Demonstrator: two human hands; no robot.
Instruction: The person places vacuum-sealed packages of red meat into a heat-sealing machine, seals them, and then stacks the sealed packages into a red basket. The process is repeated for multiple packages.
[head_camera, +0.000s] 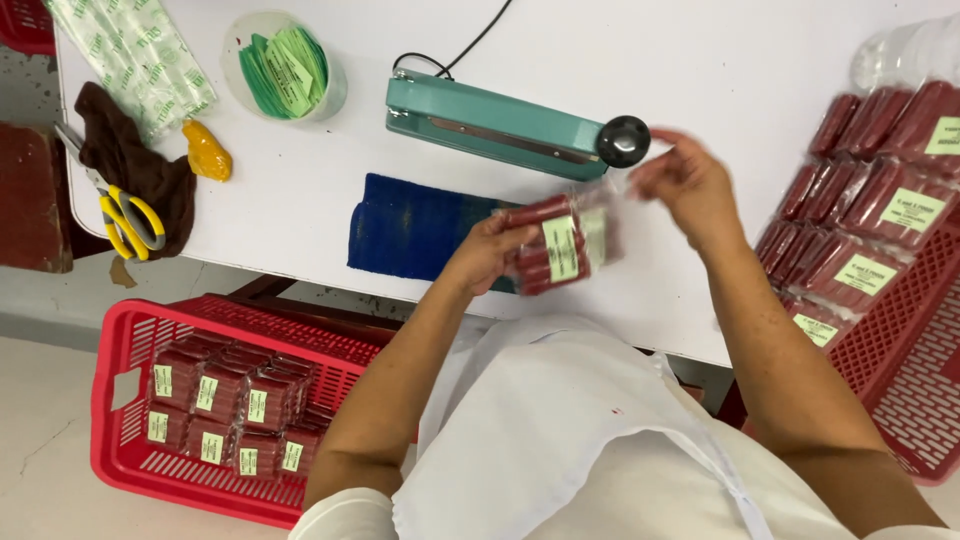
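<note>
My left hand (487, 250) grips a clear plastic packet of dark red bars (553, 247) with a pale green label, holding it above the white table (300, 200). My right hand (690, 183), blurred, pinches the packet's open plastic end near the black knob of the teal heat sealer (500, 127). A folded blue cloth (415, 228) lies just left of the packet.
A red basket (130, 440) on the floor at left holds several labelled packets. Another red basket (915, 370) at right carries stacked packets (860, 230). Yellow-handled scissors (125, 215), a brown rag, a tub of green labels (285, 65) and a printed bag roll (135, 50) lie far left.
</note>
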